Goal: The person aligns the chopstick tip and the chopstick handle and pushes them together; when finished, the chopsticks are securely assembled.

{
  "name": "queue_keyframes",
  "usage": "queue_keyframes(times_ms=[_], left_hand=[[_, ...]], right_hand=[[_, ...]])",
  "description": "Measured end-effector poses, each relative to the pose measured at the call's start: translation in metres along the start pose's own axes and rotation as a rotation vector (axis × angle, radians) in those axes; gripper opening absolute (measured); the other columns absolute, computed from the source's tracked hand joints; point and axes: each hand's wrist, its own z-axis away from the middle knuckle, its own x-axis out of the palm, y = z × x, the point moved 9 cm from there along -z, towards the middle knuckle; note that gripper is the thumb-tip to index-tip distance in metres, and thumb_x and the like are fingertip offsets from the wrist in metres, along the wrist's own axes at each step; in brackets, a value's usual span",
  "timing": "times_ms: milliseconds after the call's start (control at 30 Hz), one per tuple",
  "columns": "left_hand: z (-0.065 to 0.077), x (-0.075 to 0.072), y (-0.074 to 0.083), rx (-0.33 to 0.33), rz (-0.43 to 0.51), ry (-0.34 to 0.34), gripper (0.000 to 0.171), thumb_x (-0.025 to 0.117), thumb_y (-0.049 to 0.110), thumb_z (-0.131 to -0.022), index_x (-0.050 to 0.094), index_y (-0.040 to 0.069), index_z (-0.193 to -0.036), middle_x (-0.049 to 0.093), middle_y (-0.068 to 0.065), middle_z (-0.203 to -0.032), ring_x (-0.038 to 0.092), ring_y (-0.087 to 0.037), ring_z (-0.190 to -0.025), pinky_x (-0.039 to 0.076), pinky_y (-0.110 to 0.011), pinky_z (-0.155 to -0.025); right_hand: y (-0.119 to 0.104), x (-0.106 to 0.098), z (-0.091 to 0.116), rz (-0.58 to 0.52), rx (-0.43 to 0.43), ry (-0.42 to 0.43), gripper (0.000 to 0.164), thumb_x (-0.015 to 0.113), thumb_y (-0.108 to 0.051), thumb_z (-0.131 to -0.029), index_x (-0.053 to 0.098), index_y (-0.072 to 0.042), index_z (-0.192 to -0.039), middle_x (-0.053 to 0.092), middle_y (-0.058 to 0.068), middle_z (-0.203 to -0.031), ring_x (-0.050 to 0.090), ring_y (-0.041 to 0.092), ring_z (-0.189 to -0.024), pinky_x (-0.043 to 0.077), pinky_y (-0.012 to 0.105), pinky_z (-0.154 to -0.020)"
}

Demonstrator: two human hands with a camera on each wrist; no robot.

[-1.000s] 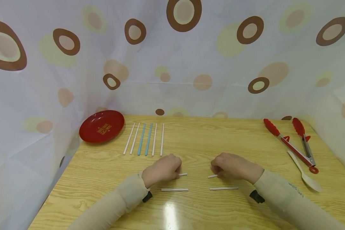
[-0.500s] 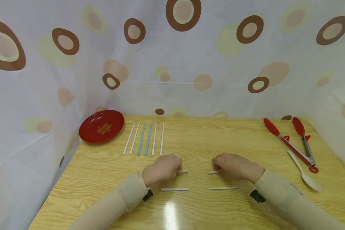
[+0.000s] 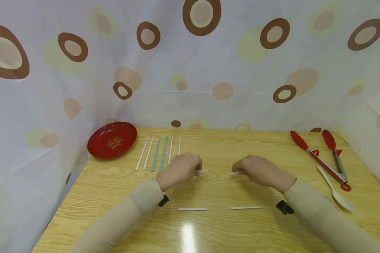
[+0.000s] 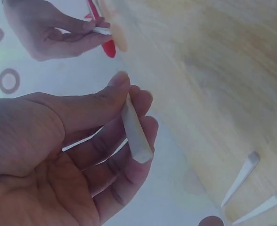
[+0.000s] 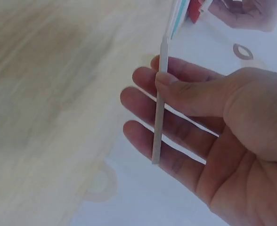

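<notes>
My left hand pinches a short white stick, which looks like the thicker, square-ended half of a chopstick, between thumb and fingers above the table. Facing it, my right hand holds a thinner white half-chopstick, with the thumb pressing it against the fingers. The two held pieces are apart, their ends pointing toward each other. Below the hands, two more short white pieces lie on the table, a left one and a right one, roughly in line with a gap between them.
Several full-length chopsticks, white and blue, lie in a row at the back left, partly hidden by my left hand. A red plate stands beyond them. On the right lie red-tipped tongs and a beige spoon. A patterned cloth hangs behind.
Both hands have risen and moved away from the front edge, each carrying its white piece. The two pieces on the table have stayed put.
</notes>
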Motion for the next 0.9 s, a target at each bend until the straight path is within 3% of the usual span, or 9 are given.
queue_keyframes(times_ms=[200,433,600,900], left_hand=[[-0.009,-0.019,-0.005,0.013,-0.073,0.09,0.008,0.078,0.017,-0.088,0.073,0.016,-0.094,0.068,0.003,-0.089,0.059,-0.008,-0.069,0.047,-0.021,-0.052],[-0.022,-0.037,-0.009,0.013,-0.156,0.148,0.01,0.077,0.022,-0.088,0.071,0.018,-0.096,0.067,0.003,-0.091,0.06,-0.01,-0.072,0.045,-0.022,-0.05],[-0.026,-0.041,-0.007,0.026,-0.13,0.171,0.012,0.076,0.023,-0.088,0.07,0.018,-0.096,0.065,0.003,-0.089,0.057,-0.008,-0.07,0.045,-0.023,-0.049],[-0.03,-0.043,-0.001,0.057,-0.139,0.209,0.012,0.077,0.025,-0.088,0.071,0.018,-0.097,0.061,0.004,-0.084,0.056,-0.008,-0.07,0.045,-0.022,-0.052]], right_hand=[[0.011,-0.012,-0.01,0.005,0.051,0.032,0.021,0.078,0.006,-0.08,0.07,-0.012,-0.085,0.066,-0.003,-0.082,0.062,0.013,-0.072,0.053,0.031,-0.062],[0.014,-0.034,-0.023,0.063,0.105,0.115,0.019,0.079,0.003,-0.081,0.069,-0.012,-0.088,0.062,-0.003,-0.082,0.061,0.015,-0.073,0.052,0.033,-0.063],[0.016,-0.041,-0.031,0.068,0.13,0.154,0.017,0.078,0.001,-0.083,0.07,-0.01,-0.091,0.064,-0.001,-0.085,0.063,0.018,-0.076,0.053,0.036,-0.066],[0.019,-0.041,-0.036,0.041,0.15,0.151,0.016,0.077,-0.003,-0.085,0.069,-0.013,-0.094,0.063,-0.003,-0.086,0.061,0.016,-0.078,0.052,0.036,-0.066]])
